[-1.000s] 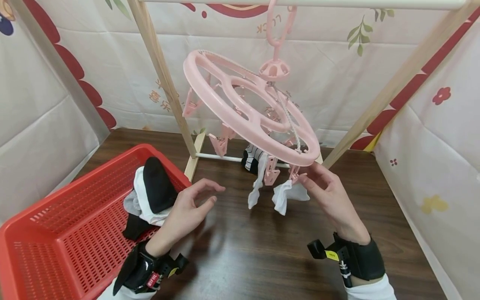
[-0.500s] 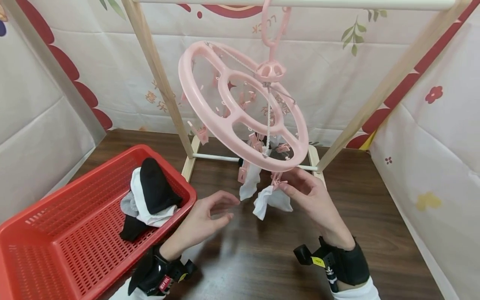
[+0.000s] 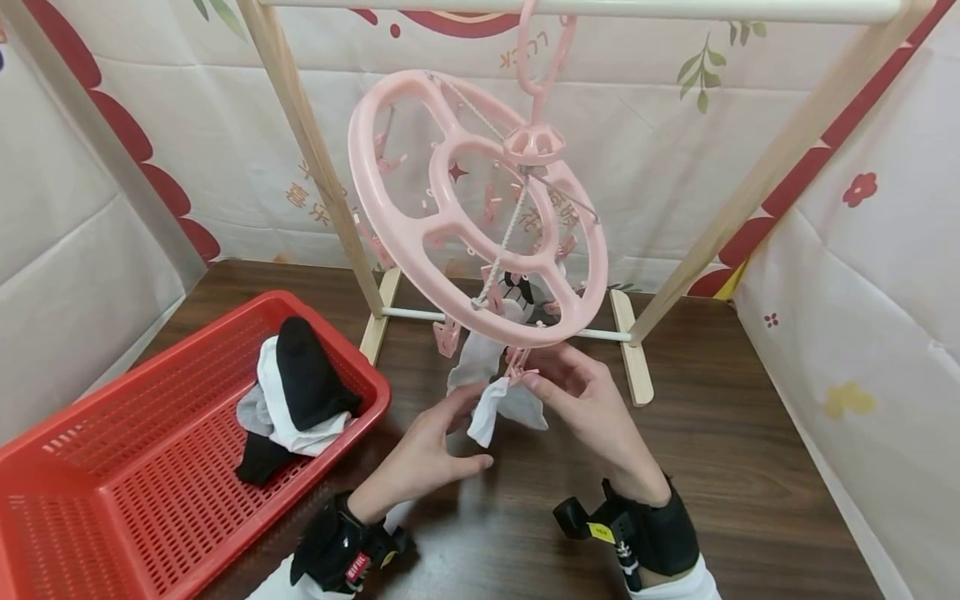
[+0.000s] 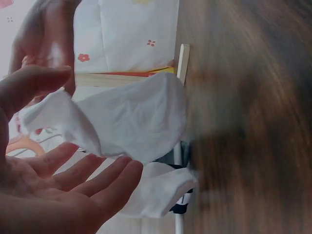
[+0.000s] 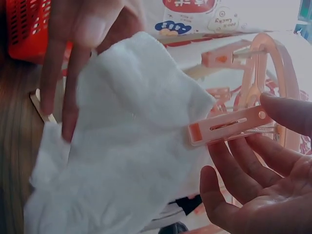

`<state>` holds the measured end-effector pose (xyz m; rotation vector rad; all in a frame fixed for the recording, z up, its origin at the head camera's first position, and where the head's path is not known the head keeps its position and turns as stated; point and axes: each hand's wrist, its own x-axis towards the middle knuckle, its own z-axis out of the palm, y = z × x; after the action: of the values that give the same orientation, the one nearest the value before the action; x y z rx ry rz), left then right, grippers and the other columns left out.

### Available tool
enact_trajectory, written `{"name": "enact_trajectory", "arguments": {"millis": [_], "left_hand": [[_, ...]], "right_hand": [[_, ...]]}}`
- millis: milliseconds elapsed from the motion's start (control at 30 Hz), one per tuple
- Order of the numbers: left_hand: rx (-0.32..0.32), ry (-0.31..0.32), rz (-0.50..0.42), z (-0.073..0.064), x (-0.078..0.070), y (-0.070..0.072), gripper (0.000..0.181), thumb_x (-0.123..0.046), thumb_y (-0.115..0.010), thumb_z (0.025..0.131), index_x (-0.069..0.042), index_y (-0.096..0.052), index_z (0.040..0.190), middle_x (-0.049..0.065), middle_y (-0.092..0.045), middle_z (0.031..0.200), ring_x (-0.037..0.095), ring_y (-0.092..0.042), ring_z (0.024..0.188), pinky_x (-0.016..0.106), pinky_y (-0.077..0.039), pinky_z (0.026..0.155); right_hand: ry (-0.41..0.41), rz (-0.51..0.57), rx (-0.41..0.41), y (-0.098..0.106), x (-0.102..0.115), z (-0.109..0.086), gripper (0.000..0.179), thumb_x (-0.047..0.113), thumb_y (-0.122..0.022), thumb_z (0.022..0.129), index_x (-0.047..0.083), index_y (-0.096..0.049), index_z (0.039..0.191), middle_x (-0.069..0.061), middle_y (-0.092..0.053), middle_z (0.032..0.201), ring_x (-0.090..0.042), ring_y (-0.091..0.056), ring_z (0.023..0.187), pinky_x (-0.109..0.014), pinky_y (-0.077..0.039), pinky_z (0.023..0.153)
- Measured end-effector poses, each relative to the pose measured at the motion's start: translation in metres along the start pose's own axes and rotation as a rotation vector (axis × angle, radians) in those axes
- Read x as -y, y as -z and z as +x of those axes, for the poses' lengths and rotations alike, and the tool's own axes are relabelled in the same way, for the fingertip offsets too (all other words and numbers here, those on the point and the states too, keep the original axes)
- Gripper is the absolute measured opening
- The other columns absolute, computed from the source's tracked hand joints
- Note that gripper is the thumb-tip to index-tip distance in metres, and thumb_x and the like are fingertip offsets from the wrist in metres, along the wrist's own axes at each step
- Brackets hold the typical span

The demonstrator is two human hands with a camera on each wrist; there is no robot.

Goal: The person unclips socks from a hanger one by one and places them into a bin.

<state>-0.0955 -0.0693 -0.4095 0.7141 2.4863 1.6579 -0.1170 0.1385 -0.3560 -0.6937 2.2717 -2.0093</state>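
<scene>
A pink round clip hanger hangs tilted, its near edge low. My right hand pinches a pink clothes peg between thumb and fingers. A white sock hangs from that peg, caught by its edge. My left hand is at the sock's left side, thumb apart and fingers extended. In the left wrist view its fingertips are right at the sock's lower edge. Another white sock and a black-and-white striped sock hang behind.
On the left stands a red plastic basket with several black, white and grey socks in it. The hanger's hook is over the white top bar of a wooden frame. A printed cloth encloses the dark wooden table.
My right hand has moved left with the peg and sock, turning the hanger and tilting it more. My left hand has moved right, up to the sock.
</scene>
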Motion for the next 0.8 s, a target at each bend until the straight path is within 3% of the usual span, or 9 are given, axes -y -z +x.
{"name": "enact_trajectory", "arguments": {"millis": [200,467,700,800], "left_hand": [[-0.064,0.028,0.028,0.001,0.004,-0.002,0.063,-0.011,-0.075,0.070,-0.013,-0.047,0.126,0.007,-0.060,0.115,0.016,-0.055,0.103,0.044,-0.049,0.087],[-0.164,-0.014,0.035,-0.003,0.006,-0.003,0.043,-0.008,-0.070,0.074,-0.011,-0.055,0.115,0.008,-0.065,0.103,0.016,-0.059,0.092,0.038,-0.052,0.078],[-0.197,0.074,-0.043,-0.004,0.007,-0.003,0.024,-0.006,-0.064,0.080,-0.007,-0.062,0.103,0.010,-0.069,0.096,0.015,-0.060,0.086,0.032,-0.052,0.072],[-0.212,0.079,-0.043,-0.004,0.006,-0.002,0.022,-0.005,-0.064,0.079,-0.007,-0.063,0.101,0.009,-0.068,0.093,0.015,-0.059,0.083,0.032,-0.051,0.071]], "right_hand": [[0.034,0.001,0.001,-0.013,0.002,0.005,0.031,0.006,-0.057,0.089,0.003,-0.054,0.120,-0.023,-0.061,0.114,-0.022,-0.057,0.104,-0.027,-0.047,0.084],[-0.002,0.091,-0.046,-0.031,0.000,0.007,0.031,0.010,-0.060,0.088,0.004,-0.056,0.118,-0.021,-0.061,0.110,-0.024,-0.057,0.104,-0.027,-0.048,0.083],[-0.007,0.146,-0.074,-0.039,-0.004,0.009,0.033,0.008,-0.060,0.087,0.000,-0.054,0.119,-0.015,-0.061,0.111,-0.023,-0.058,0.102,-0.027,-0.048,0.085],[-0.011,0.175,-0.092,-0.040,-0.005,0.010,0.034,0.008,-0.060,0.087,0.000,-0.054,0.119,-0.013,-0.061,0.112,-0.023,-0.057,0.103,-0.028,-0.048,0.087]]}}
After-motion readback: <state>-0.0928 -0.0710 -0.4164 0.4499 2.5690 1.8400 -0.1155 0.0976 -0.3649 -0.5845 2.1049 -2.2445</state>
